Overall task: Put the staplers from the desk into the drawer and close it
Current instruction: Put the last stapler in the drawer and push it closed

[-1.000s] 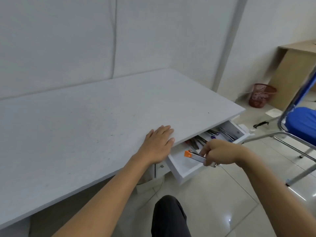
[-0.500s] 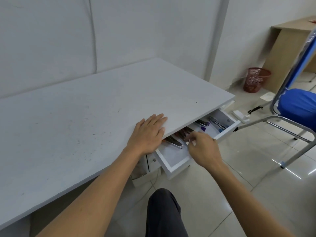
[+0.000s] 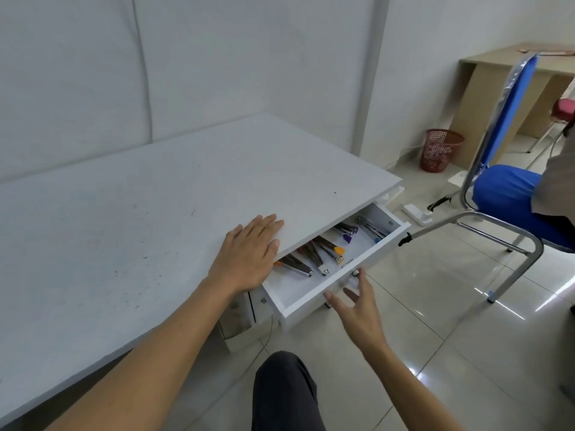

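The white drawer [image 3: 314,298] stands pulled out from under the white desk [image 3: 130,231]. Several metal staplers lie inside it; one with an orange end [image 3: 330,251] is near the middle, one with a purple end [image 3: 346,229] sits further right. My left hand [image 3: 249,255] rests flat on the desk edge above the drawer, holding nothing. My right hand [image 3: 357,301] is just in front of the drawer's front panel, fingers spread, its fingertips at or almost at the panel. No stapler shows on the desk top.
A blue chair [image 3: 510,194] with metal legs stands to the right, someone's clothing at its edge. A red mesh bin [image 3: 439,150] and a wooden desk [image 3: 504,85] sit against the far wall. My knee [image 3: 283,390] is below the drawer.
My right hand put the orange-ended stapler into the drawer, let go, and drew back to the drawer's front panel. My left hand stayed on the desk.
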The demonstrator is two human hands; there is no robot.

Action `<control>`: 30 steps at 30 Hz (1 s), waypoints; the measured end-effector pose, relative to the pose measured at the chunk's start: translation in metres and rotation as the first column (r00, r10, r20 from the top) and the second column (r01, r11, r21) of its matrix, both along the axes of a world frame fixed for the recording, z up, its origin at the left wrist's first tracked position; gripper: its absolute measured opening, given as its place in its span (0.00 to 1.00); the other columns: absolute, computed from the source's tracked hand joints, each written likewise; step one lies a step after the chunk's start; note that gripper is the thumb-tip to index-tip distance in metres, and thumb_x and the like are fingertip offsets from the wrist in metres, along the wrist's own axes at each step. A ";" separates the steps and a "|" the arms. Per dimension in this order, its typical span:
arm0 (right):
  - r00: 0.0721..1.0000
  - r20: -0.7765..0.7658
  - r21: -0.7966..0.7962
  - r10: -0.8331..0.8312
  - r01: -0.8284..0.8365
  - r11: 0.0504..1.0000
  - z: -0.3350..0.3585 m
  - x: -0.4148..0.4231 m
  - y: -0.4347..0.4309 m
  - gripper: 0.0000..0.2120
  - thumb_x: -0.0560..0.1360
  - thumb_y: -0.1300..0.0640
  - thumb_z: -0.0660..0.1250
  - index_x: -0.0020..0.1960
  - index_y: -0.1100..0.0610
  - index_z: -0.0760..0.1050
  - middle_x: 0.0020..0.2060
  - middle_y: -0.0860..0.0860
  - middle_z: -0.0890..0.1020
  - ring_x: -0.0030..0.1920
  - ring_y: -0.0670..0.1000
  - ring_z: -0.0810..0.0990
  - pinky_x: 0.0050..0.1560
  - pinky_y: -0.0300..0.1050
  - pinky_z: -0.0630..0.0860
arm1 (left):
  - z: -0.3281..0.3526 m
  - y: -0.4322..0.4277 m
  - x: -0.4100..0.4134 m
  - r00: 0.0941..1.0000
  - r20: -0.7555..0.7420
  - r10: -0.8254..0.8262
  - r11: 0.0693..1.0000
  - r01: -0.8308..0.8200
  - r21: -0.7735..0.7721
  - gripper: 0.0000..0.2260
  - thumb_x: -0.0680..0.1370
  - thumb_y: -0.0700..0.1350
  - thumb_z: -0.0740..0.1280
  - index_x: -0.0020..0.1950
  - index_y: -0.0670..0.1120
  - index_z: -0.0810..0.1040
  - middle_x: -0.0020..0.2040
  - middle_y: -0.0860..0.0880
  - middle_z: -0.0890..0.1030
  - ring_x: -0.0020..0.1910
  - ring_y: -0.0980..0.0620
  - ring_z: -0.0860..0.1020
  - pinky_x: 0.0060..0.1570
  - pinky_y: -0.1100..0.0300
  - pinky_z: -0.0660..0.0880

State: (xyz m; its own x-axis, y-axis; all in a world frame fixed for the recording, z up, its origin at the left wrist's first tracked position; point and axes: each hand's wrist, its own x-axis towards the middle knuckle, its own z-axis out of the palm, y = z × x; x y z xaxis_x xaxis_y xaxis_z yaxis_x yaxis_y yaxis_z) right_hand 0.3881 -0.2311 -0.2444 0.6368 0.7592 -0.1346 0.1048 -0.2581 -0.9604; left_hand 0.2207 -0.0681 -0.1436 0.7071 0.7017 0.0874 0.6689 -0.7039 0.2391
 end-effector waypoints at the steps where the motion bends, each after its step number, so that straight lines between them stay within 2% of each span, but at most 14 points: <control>1: 1.000 -0.011 0.017 0.009 -0.009 1.000 0.000 -0.003 0.007 0.49 0.72 0.47 0.75 0.82 0.48 0.46 0.79 0.49 0.58 0.73 0.55 0.70 0.65 0.52 0.76 | 0.000 0.000 0.001 1.000 0.005 0.005 1.000 -0.005 0.007 0.24 0.83 0.53 0.44 0.80 0.57 0.52 0.81 0.59 0.52 0.79 0.58 0.48 0.76 0.53 0.45; 3: 1.000 -0.023 0.036 0.020 -0.019 0.999 0.003 -0.006 0.023 0.50 0.72 0.47 0.74 0.82 0.49 0.45 0.79 0.50 0.56 0.73 0.55 0.70 0.66 0.58 0.76 | 0.000 0.000 0.003 1.000 0.008 0.006 1.000 -0.006 0.012 0.24 0.83 0.53 0.44 0.80 0.57 0.53 0.81 0.59 0.52 0.79 0.58 0.48 0.76 0.53 0.45; 6: 0.998 0.003 -0.013 0.062 -0.062 0.998 0.017 -0.002 0.060 0.51 0.71 0.42 0.74 0.82 0.50 0.46 0.80 0.51 0.54 0.72 0.57 0.71 0.67 0.59 0.74 | 0.000 -0.001 0.002 1.000 -0.004 0.006 1.000 -0.006 0.005 0.24 0.83 0.53 0.44 0.80 0.57 0.52 0.81 0.58 0.51 0.79 0.58 0.47 0.77 0.52 0.45; 8: 0.989 0.067 -0.048 0.133 -0.130 0.990 0.025 0.006 0.087 0.52 0.67 0.39 0.74 0.81 0.51 0.50 0.79 0.50 0.58 0.74 0.56 0.67 0.70 0.59 0.71 | 0.000 -0.001 0.002 1.000 0.000 0.008 1.000 -0.008 0.010 0.24 0.83 0.53 0.43 0.80 0.56 0.52 0.81 0.58 0.51 0.79 0.58 0.47 0.77 0.52 0.45; 10: 0.970 0.103 -0.108 0.219 -0.208 0.972 0.029 0.017 0.112 0.46 0.66 0.42 0.75 0.78 0.53 0.59 0.75 0.51 0.67 0.73 0.54 0.69 0.70 0.58 0.70 | 0.000 -0.001 0.002 1.000 0.004 0.007 1.000 -0.007 0.016 0.24 0.83 0.53 0.43 0.80 0.56 0.53 0.81 0.58 0.52 0.79 0.58 0.47 0.77 0.52 0.46; 12: 0.944 0.140 -0.181 0.299 -0.272 0.945 0.033 0.025 0.129 0.38 0.69 0.50 0.75 0.75 0.56 0.65 0.71 0.53 0.73 0.71 0.56 0.72 0.69 0.55 0.71 | -0.001 -0.001 0.002 1.000 0.011 0.007 1.000 -0.007 0.018 0.24 0.83 0.53 0.43 0.80 0.56 0.53 0.81 0.58 0.52 0.79 0.58 0.48 0.77 0.53 0.46; 15: 0.918 0.158 -0.279 0.363 -0.312 0.908 0.037 0.035 0.133 0.33 0.73 0.55 0.73 0.75 0.57 0.65 0.70 0.54 0.74 0.70 0.57 0.73 0.68 0.52 0.71 | -0.003 0.000 0.002 1.000 0.027 0.010 1.000 -0.011 0.025 0.23 0.83 0.53 0.43 0.79 0.57 0.54 0.80 0.58 0.53 0.79 0.58 0.48 0.77 0.53 0.47; 18: 0.892 0.166 -0.370 0.420 -0.338 0.865 0.041 0.041 0.123 0.36 0.74 0.54 0.72 0.77 0.56 0.60 0.73 0.53 0.71 0.69 0.58 0.73 0.66 0.53 0.73 | -0.002 0.000 0.002 1.000 0.030 0.006 1.000 -0.007 0.026 0.23 0.83 0.53 0.44 0.79 0.57 0.54 0.80 0.58 0.53 0.79 0.58 0.49 0.77 0.52 0.47; 21: 0.841 0.133 -0.461 0.524 -0.416 0.784 0.055 0.039 0.112 0.39 0.75 0.52 0.71 0.79 0.54 0.55 0.77 0.53 0.66 0.68 0.58 0.76 0.64 0.56 0.76 | 0.000 -0.001 0.002 0.998 0.055 0.007 1.000 -0.007 -0.002 0.23 0.83 0.52 0.45 0.79 0.56 0.56 0.80 0.58 0.54 0.79 0.58 0.49 0.77 0.53 0.46; 23: 0.803 0.082 -0.516 0.591 -0.473 0.714 0.075 0.030 0.103 0.37 0.77 0.51 0.69 0.80 0.54 0.56 0.76 0.54 0.68 0.64 0.58 0.79 0.61 0.53 0.78 | 0.003 0.001 0.001 0.995 0.099 0.012 0.998 -0.006 -0.065 0.23 0.83 0.52 0.48 0.78 0.56 0.58 0.80 0.58 0.56 0.79 0.58 0.50 0.77 0.54 0.45; 26: 0.649 0.021 -0.623 0.761 -0.586 0.518 0.113 0.014 0.082 0.31 0.80 0.50 0.65 0.80 0.53 0.60 0.73 0.53 0.73 0.63 0.55 0.80 0.61 0.51 0.79 | 0.007 0.001 -0.006 0.982 0.185 0.034 0.983 0.000 -0.186 0.21 0.82 0.50 0.53 0.76 0.57 0.64 0.79 0.58 0.60 0.78 0.58 0.54 0.75 0.57 0.46; 28: 0.541 -0.030 -0.638 0.841 -0.658 0.400 0.140 0.007 0.070 0.28 0.80 0.48 0.63 0.78 0.51 0.63 0.73 0.52 0.73 0.64 0.53 0.80 0.63 0.49 0.78 | 0.011 -0.003 -0.011 0.966 0.248 0.077 0.969 -0.014 -0.246 0.19 0.81 0.48 0.55 0.72 0.57 0.69 0.77 0.59 0.64 0.77 0.58 0.58 0.75 0.57 0.49; 30: 0.482 -0.057 -0.590 0.874 -0.723 0.360 0.167 -0.002 0.064 0.26 0.80 0.45 0.63 0.77 0.48 0.66 0.71 0.48 0.75 0.62 0.49 0.81 0.63 0.46 0.78 | 0.014 -0.011 -0.021 0.940 0.305 0.153 0.954 -0.059 -0.295 0.19 0.80 0.46 0.57 0.70 0.57 0.72 0.75 0.59 0.67 0.76 0.57 0.62 0.76 0.54 0.53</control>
